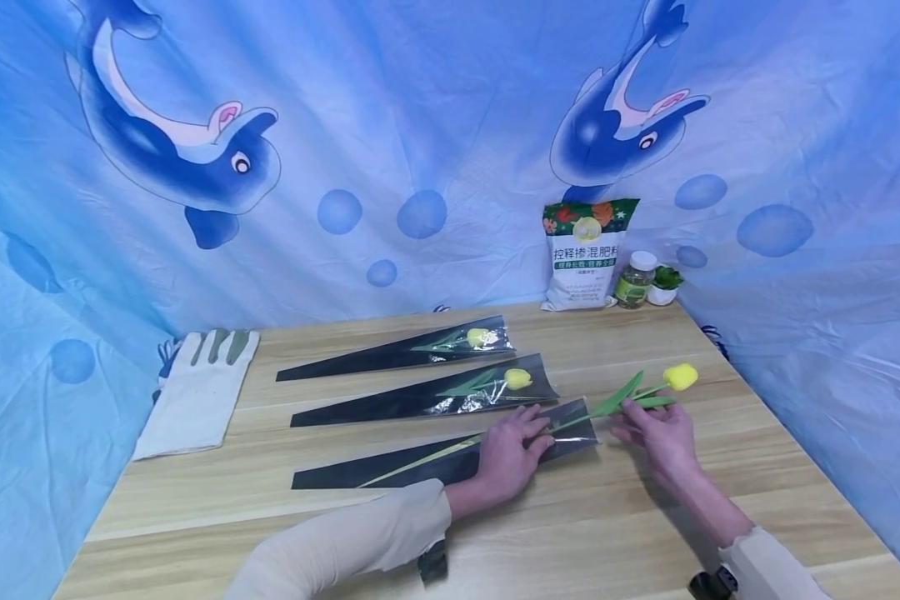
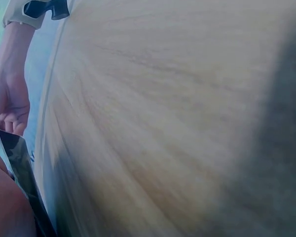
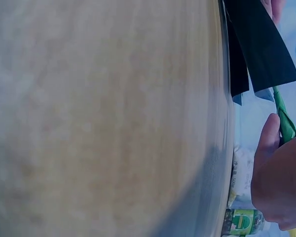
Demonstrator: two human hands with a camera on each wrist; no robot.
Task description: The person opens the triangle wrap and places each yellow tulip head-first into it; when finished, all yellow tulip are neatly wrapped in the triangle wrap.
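Three black-and-clear cone sleeves lie on the wooden table (image 1: 570,542). The far sleeve (image 1: 397,357) and the middle sleeve (image 1: 420,398) each hold a yellow tulip. My left hand (image 1: 521,433) rests with straight fingers on the wide end of the near sleeve (image 1: 420,468). A yellow tulip (image 1: 680,377) lies with its stem running into that sleeve, its head and leaves still outside. My right hand (image 1: 633,417) pinches the stem just below the leaves. The right wrist view shows the green stem (image 3: 285,121) against my right hand's fingers (image 3: 269,143) beside the sleeve's mouth (image 3: 261,44).
A pair of white gloves (image 1: 198,392) lies at the table's left edge. A fertiliser bag (image 1: 585,254), a small bottle (image 1: 636,279) and a tiny potted plant (image 1: 663,283) stand at the back right. Blue dolphin-print cloth (image 1: 420,125) hangs around the table.
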